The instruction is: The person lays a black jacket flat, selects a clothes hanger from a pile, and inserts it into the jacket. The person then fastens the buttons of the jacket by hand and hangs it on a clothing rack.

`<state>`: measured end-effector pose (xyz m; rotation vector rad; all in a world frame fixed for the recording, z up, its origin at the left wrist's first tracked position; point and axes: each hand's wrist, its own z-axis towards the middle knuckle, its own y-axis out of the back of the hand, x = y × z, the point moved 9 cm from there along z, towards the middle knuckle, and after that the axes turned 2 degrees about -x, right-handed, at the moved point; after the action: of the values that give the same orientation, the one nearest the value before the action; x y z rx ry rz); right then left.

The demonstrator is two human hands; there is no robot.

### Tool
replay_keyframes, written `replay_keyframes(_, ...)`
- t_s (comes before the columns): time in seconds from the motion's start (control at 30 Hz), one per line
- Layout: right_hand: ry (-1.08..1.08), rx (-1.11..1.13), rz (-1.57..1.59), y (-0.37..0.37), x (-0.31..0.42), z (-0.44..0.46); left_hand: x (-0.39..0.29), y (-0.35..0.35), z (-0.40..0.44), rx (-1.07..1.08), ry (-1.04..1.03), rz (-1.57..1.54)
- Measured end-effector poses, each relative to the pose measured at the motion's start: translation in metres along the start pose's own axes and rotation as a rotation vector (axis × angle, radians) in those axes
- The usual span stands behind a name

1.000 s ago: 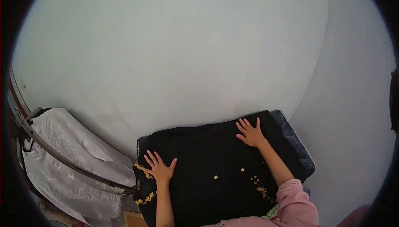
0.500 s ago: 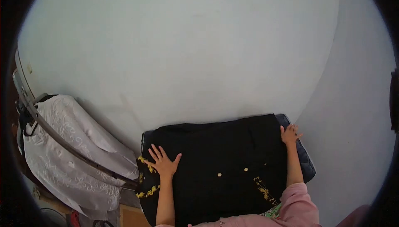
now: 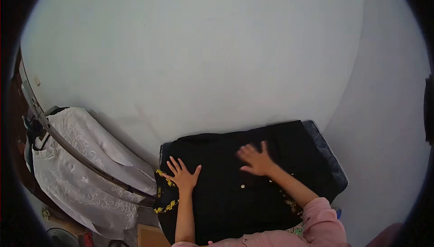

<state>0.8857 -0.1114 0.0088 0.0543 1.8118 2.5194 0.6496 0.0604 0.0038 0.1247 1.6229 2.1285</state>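
Note:
A black garment (image 3: 217,156) with yellow flower embroidery and small pale buttons lies spread out in front of me. Beneath it, a dark blue padded surface (image 3: 333,165) shows along the right side. My left hand (image 3: 183,177) rests on the cloth near the embroidered left edge, fingers spread and holding nothing. Over the middle of the garment is my right hand (image 3: 257,159), a little blurred, with its fingers apart and nothing in it. Whether the right palm touches the cloth I cannot tell.
To the left, a pale embroidered garment (image 3: 86,165) hangs from a curved metal rail (image 3: 81,161). A light wall (image 3: 217,57) stands behind the padded surface. A brown board or box (image 3: 151,236) is at the lower left, beside a round object (image 3: 61,237).
My right hand has moved left from the garment's right edge to its middle. The left hand stays on the cloth in about the same place. The view has shifted slightly.

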Motion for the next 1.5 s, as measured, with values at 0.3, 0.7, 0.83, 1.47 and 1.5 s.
replay_keyframes(0.3, -0.553, -0.143, -0.017, 0.073, -0.132, -0.053, -0.116, 0.04, 0.055, -0.333, -0.403, -0.005)
replay_keyframes(0.7, -0.257, -0.317, 0.223, 0.056, -0.041, 0.09, -0.153, 0.033, 0.085, -0.268, -0.732, -0.062)
replay_keyframes(0.83, -0.205, -0.264, 0.123, 0.026, -0.018, 0.118, -0.149, 0.0, 0.084, -0.209, -0.773, -0.073)
replay_keyframes(1.47, -0.491, -0.365, -0.141, 0.122, -0.046, 0.075, -0.123, 0.128, 0.026, -0.787, -0.736, -0.346)
replay_keyframes(1.5, -0.494, -0.367, -0.144, 0.12, -0.051, 0.07, -0.123, 0.128, 0.026, -0.788, -0.739, -0.349)
